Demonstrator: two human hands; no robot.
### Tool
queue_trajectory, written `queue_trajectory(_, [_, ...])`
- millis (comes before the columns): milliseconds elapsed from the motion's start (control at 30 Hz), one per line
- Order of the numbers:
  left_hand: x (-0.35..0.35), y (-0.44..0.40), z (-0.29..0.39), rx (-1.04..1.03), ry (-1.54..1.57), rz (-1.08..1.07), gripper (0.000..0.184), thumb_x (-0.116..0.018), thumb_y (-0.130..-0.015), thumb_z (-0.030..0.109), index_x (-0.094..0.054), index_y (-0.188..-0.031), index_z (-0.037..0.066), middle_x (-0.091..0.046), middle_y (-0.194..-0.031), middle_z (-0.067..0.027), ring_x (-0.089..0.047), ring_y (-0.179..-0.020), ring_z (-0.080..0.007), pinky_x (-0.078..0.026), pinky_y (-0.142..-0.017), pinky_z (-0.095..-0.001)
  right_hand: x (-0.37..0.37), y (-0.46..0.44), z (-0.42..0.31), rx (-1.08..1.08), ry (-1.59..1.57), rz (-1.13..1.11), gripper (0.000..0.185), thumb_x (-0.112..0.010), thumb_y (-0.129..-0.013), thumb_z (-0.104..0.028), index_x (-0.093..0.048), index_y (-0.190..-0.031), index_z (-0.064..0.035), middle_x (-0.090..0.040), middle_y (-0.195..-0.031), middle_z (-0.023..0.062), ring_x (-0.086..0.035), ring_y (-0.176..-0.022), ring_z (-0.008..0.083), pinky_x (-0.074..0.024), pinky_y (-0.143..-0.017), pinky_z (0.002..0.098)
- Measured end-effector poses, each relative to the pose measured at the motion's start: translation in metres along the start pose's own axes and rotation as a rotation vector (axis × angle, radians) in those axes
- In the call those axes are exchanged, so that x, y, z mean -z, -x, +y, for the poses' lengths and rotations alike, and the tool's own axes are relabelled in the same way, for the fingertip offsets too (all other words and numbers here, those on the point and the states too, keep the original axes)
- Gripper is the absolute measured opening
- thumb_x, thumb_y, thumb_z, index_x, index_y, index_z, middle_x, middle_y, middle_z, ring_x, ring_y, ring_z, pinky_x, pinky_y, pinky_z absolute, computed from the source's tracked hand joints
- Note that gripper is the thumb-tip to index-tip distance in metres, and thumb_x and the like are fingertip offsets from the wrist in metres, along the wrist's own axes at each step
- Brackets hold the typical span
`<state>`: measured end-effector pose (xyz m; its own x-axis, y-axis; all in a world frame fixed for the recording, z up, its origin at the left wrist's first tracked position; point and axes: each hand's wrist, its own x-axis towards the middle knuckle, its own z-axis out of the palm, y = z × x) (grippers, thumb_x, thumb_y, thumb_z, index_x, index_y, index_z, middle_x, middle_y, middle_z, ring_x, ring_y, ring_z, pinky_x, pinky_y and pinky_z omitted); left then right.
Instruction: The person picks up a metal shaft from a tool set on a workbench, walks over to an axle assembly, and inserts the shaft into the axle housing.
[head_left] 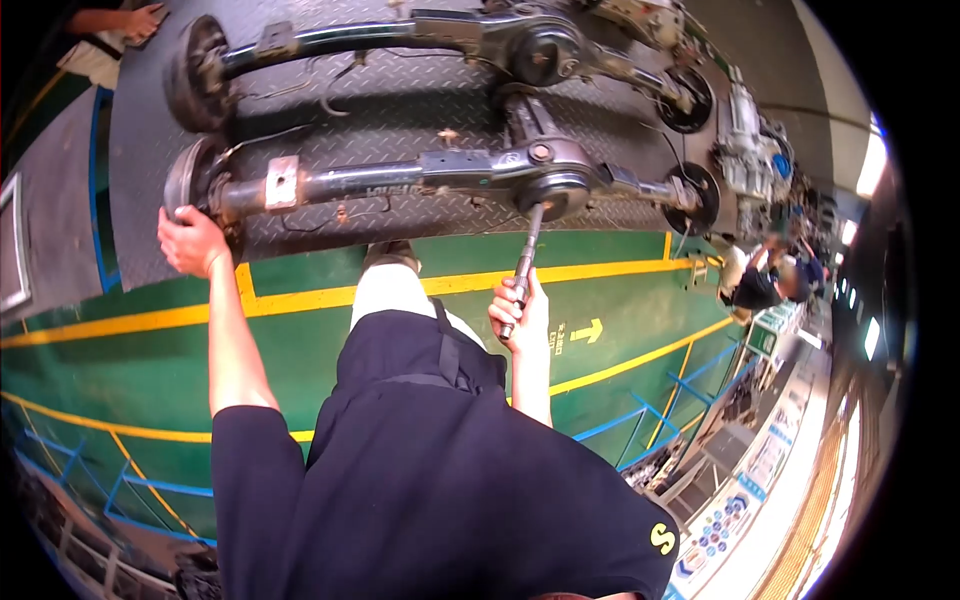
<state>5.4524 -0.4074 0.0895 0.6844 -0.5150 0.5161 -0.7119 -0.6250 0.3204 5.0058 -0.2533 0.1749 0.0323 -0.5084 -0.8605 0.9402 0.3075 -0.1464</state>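
My left hand (192, 242) grips the rim of a rusty brake drum (187, 180) at the left end of the nearer axle (385, 180). Held in my right hand (522, 315) is a stepped metal shaft (526, 262), its thin end pointing up at the round differential housing (553, 192) in the middle of that axle. The thin end overlaps the lower edge of the housing; whether it touches, I cannot tell. My fingers are wrapped round the shaft's thicker, ridged lower part.
A second axle (360, 42) lies behind the first on the dark tread-plate table (300, 225). At its right stands a metal gearbox (745, 150). Another person's hand (143, 22) shows at top left. Other people (770, 275) are at the right, beyond the green floor (450, 255).
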Motion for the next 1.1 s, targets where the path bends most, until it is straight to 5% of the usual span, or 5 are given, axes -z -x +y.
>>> queue_trajectory(67, [-0.002, 0.0, -0.001, 0.002, 0.002, 0.011, 0.04, -0.047, -0.085, 0.035, -0.062, -0.11, 0.008, -0.064, -0.108, -0.0134, -0.06, -0.096, -0.0342, -0.047, -0.083, -0.0461, 0.02, 0.01, -0.005, 0.217, 0.421, 0.173, 0.038, -0.046, -0.096, -0.039, -0.051, -0.089, -0.0026, -0.045, -0.061, 0.0007, -0.034, -0.038, 0.0062, -0.0304, -0.036, 0.0223])
queue_trajectory(133, [0.001, -0.002, 0.001, 0.042, -0.017, -0.032, 0.039, -0.047, -0.085, 0.036, -0.063, -0.11, 0.009, -0.064, -0.108, -0.013, -0.06, -0.096, -0.0344, -0.047, -0.083, -0.046, 0.043, 0.013, 0.002, 0.769, 1.585, 0.712, 0.034, -0.063, -0.085, -0.031, -0.061, -0.102, -0.0014, -0.061, -0.066, 0.0126, -0.06, -0.055, 0.0241, -0.0482, -0.055, 0.0372])
queue_trajectory(233, [-0.002, 0.0, -0.004, 0.0, -0.009, -0.014, 0.039, -0.046, -0.087, 0.036, -0.062, -0.111, 0.009, -0.064, -0.109, -0.0129, -0.06, -0.097, -0.0345, -0.046, -0.085, -0.0456, 0.051, 0.027, -0.008, 0.902, 1.698, 0.853, 0.033, -0.07, -0.078, -0.027, -0.064, -0.105, -0.0075, -0.066, -0.079, 0.0193, -0.065, -0.077, 0.0371, -0.0493, -0.069, 0.0444])
queue_trajectory(733, [0.002, 0.0, 0.003, 0.013, 0.021, -0.04, 0.04, -0.045, -0.088, 0.035, -0.06, -0.114, 0.008, -0.063, -0.113, -0.0132, -0.058, -0.102, -0.0345, -0.044, -0.09, -0.0446, 0.028, 0.031, -0.034, 1.045, 1.765, 0.799, 0.033, -0.07, -0.079, -0.023, -0.064, -0.105, -0.0047, -0.061, -0.065, 0.0157, -0.061, -0.057, 0.0288, -0.0458, -0.057, 0.0413])
queue_trajectory(1100, [0.001, 0.001, 0.001, 0.012, -0.019, -0.037, 0.041, -0.043, -0.089, 0.037, -0.061, -0.114, 0.01, -0.063, -0.114, -0.0116, -0.059, -0.101, -0.0325, -0.046, -0.089, -0.044, 0.027, 0.003, -0.04, 0.051, 0.273, 0.009, 0.016, -0.058, -0.091, -0.018, -0.051, -0.102, -0.0081, -0.047, -0.071, 0.0016, -0.04, -0.05, 0.0068, -0.036, -0.045, 0.0204])
